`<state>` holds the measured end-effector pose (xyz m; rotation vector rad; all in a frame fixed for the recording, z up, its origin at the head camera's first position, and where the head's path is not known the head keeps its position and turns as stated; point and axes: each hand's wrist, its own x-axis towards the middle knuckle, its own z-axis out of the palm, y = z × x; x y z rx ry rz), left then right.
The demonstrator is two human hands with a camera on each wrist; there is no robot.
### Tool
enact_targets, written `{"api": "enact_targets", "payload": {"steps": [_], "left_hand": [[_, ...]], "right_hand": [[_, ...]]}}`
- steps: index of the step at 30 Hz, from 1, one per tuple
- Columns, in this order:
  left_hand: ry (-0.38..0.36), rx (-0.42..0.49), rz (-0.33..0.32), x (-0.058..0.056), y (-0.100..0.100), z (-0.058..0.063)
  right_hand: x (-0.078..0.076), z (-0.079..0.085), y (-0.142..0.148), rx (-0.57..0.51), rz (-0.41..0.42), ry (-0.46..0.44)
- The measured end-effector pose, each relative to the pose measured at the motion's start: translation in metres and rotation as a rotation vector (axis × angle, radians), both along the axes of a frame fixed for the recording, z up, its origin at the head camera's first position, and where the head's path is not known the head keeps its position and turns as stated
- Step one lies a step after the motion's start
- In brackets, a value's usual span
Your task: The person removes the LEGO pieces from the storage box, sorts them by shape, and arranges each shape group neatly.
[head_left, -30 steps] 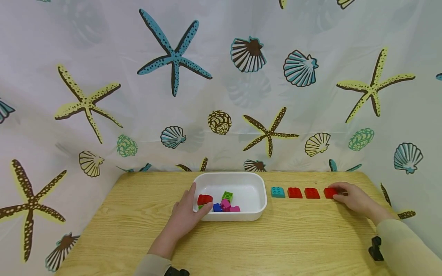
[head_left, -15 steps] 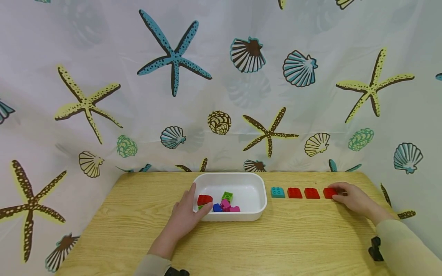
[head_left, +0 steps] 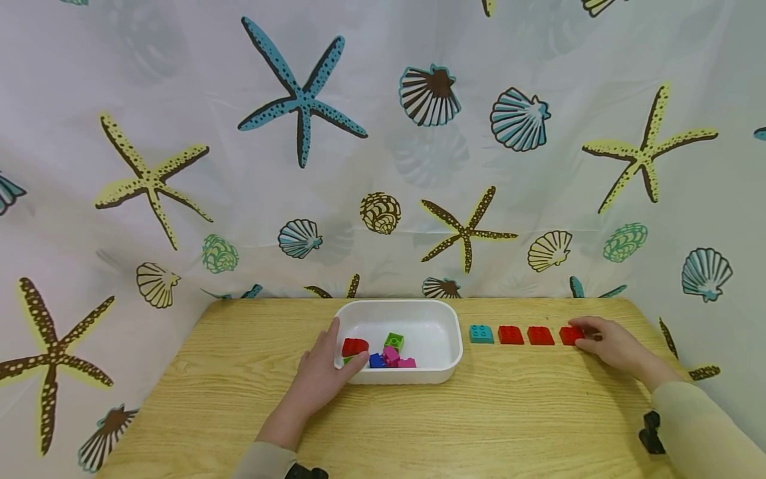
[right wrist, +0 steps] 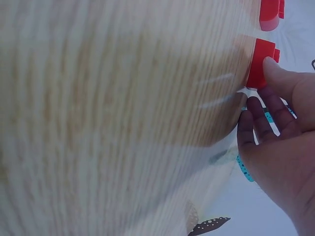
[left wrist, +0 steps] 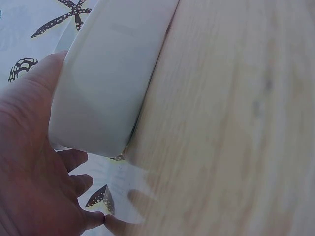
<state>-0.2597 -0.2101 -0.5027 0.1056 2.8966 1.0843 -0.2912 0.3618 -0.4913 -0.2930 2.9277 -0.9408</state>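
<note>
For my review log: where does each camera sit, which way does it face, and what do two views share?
Head: worn on the head, facing forward and down at the table, tray and bricks; left hand, right hand and sleeves show.
Left wrist: on that wrist, facing the tray's outer wall and table; left hand shows.
Right wrist: on that wrist, facing the table and two red bricks; right hand shows.
Shared by head and right wrist: right hand pinching a red brick.
</note>
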Motion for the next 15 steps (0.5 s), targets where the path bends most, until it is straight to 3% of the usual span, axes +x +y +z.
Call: {"api": "enact_targets", "payload": {"steps": [6, 15], "left_hand": [[0.004, -0.004, -0.013, 0.000, -0.001, 0.001], [0.006, 0.028, -0.054, -0.001, -0.006, -0.002]], "right_hand": [[0.000, 0.001, -0.003, -0.024, -0.040, -0.019], [0.002, 0.021, -0.031, -0.034, -0.082, 0.090]]}}
